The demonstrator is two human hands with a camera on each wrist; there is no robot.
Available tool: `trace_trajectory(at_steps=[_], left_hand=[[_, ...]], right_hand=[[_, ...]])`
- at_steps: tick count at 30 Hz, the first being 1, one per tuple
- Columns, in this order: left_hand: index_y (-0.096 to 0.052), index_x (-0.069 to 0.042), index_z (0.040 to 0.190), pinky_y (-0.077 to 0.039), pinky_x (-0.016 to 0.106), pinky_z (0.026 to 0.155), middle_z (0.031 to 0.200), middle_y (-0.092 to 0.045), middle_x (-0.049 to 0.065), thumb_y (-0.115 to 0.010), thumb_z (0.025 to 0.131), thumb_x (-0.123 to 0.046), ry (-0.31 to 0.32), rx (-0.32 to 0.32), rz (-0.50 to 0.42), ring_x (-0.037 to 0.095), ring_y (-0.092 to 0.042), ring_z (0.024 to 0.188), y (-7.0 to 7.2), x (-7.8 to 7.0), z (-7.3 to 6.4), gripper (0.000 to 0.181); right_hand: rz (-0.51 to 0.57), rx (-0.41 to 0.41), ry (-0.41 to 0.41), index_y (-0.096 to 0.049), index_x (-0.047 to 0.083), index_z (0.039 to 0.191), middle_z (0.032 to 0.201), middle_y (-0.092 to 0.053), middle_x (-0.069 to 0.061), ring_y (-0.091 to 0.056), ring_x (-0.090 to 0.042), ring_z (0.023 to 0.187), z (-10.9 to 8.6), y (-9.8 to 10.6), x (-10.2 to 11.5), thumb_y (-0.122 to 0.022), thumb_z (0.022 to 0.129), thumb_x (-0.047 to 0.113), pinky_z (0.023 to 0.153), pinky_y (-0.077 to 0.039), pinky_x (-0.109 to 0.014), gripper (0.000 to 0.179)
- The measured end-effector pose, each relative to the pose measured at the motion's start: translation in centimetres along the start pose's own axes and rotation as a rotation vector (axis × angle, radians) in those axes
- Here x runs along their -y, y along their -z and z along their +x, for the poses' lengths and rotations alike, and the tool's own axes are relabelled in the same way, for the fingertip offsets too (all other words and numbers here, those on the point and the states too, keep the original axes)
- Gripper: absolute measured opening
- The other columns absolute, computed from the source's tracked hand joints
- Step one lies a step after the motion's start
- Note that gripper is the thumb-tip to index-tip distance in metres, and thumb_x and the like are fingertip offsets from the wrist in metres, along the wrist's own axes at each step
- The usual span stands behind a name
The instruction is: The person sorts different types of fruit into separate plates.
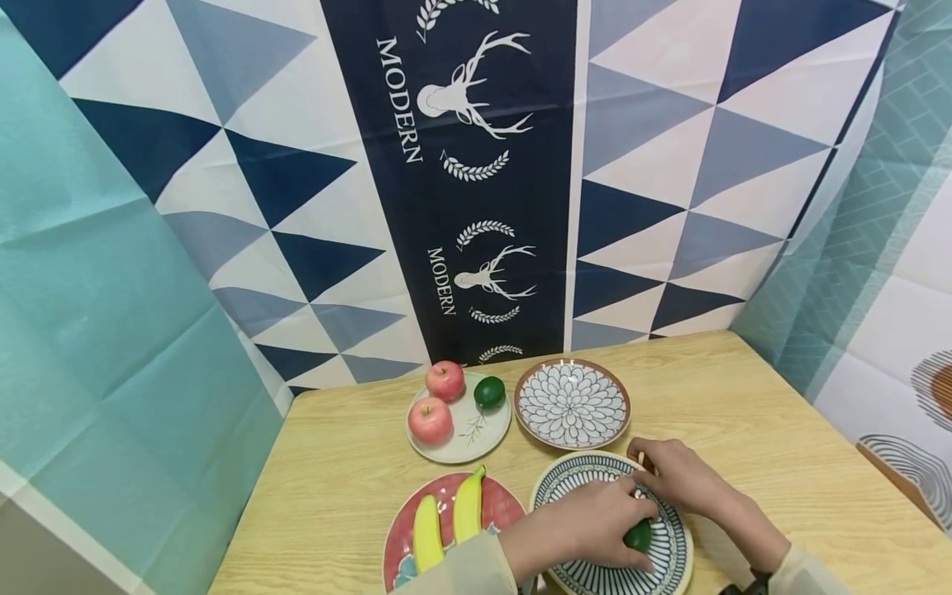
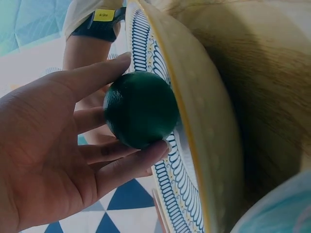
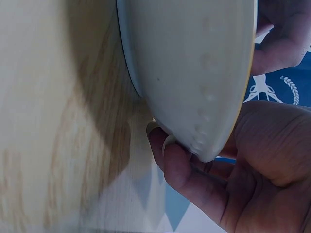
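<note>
My left hand reaches over the blue-and-white patterned plate and holds a dark green round fruit. In the left wrist view, thumb and fingertips are spread around this fruit, close over the plate's inner face. At the plate's far right edge my right hand grips the rim. The right wrist view shows its curled fingers under the pale outside of the plate.
Left of the patterned plate, a red plate carries two bananas. Behind it, a pale plate bears two apples and another green fruit. A brown-rimmed plate stands at the back, near the patterned curtain.
</note>
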State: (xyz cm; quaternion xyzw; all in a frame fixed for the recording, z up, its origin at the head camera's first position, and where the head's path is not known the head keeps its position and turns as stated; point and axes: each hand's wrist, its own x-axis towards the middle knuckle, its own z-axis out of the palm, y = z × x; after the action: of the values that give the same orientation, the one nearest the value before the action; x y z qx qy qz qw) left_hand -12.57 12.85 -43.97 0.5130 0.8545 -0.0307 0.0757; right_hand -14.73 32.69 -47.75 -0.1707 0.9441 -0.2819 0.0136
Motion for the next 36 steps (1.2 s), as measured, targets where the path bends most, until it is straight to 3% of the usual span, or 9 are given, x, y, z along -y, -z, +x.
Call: trace_trajectory(at_steps=[8,12,17,20,25,31,36], left_hand=[[-0.059,-0.032,0.143,-0.044,0.010,0.077,0.129,-0.054,-0.012,-0.074,0.088,-0.068,0.005,0.011,-0.011,-0.006,-0.050,0.093,0.3,0.2,-0.2,0.067],[-0.060,-0.031,0.142,-0.046,0.011,0.086,0.135,-0.054,-0.014,-0.071,0.090,-0.070,-0.009,0.004,-0.032,-0.006,-0.053,0.106,0.9,0.5,-0.5,0.067],[-0.061,-0.033,0.143,-0.046,0.014,0.096,0.138,-0.058,-0.014,-0.070,0.091,-0.069,0.013,-0.023,-0.078,-0.004,-0.054,0.118,2.6,1.2,-1.0,0.065],[-0.061,-0.031,0.145,-0.048,0.016,0.092,0.131,-0.061,-0.011,-0.072,0.092,-0.066,0.045,-0.051,-0.084,-0.001,-0.057,0.111,4.0,2.1,-1.5,0.065],[-0.065,-0.024,0.141,-0.052,0.021,0.092,0.130,-0.065,-0.007,-0.073,0.094,-0.061,0.114,-0.107,-0.113,0.005,-0.061,0.110,5.6,5.0,-2.4,0.059],[-0.068,-0.018,0.137,-0.053,0.033,0.102,0.134,-0.068,0.001,-0.073,0.097,-0.053,0.210,-0.151,-0.177,0.016,-0.064,0.121,6.9,10.2,-3.9,0.054],[-0.066,-0.013,0.138,-0.053,0.035,0.104,0.133,-0.069,0.004,-0.073,0.098,-0.044,0.266,-0.192,-0.227,0.020,-0.064,0.120,7.5,14.3,-4.9,0.051]], right_hand=[[0.002,-0.004,-0.002,-0.064,0.013,0.095,0.073,-0.054,0.008,-0.045,-0.008,0.064,0.0,0.1,0.2,-0.075,0.091,0.004,0.056,-0.040,-0.027,0.015],[0.009,0.001,-0.002,-0.064,0.013,0.095,0.073,-0.054,0.009,-0.044,-0.007,0.063,0.0,0.0,0.2,-0.074,0.092,0.004,0.056,-0.039,-0.026,0.014],[0.011,-0.011,0.020,-0.065,0.015,0.095,0.072,-0.054,0.009,-0.044,-0.006,0.063,-0.1,0.0,0.1,-0.076,0.093,0.009,0.056,-0.039,-0.026,0.013],[0.006,-0.022,0.032,-0.066,0.016,0.095,0.072,-0.054,0.010,-0.044,-0.005,0.063,-0.1,-0.1,0.0,-0.078,0.093,0.011,0.056,-0.039,-0.026,0.013],[0.010,-0.011,-0.006,-0.066,0.014,0.097,0.074,-0.057,0.008,-0.047,-0.007,0.065,-0.2,-0.1,0.1,-0.080,0.092,0.010,0.057,-0.041,-0.027,0.015],[0.010,-0.001,-0.037,-0.066,0.013,0.097,0.076,-0.058,0.006,-0.049,-0.011,0.067,-0.1,-0.2,0.3,-0.080,0.092,0.010,0.059,-0.042,-0.028,0.014],[0.006,-0.005,-0.042,-0.066,0.013,0.097,0.076,-0.057,0.006,-0.048,-0.011,0.067,-0.1,-0.1,0.4,-0.080,0.092,0.010,0.058,-0.042,-0.028,0.015]])
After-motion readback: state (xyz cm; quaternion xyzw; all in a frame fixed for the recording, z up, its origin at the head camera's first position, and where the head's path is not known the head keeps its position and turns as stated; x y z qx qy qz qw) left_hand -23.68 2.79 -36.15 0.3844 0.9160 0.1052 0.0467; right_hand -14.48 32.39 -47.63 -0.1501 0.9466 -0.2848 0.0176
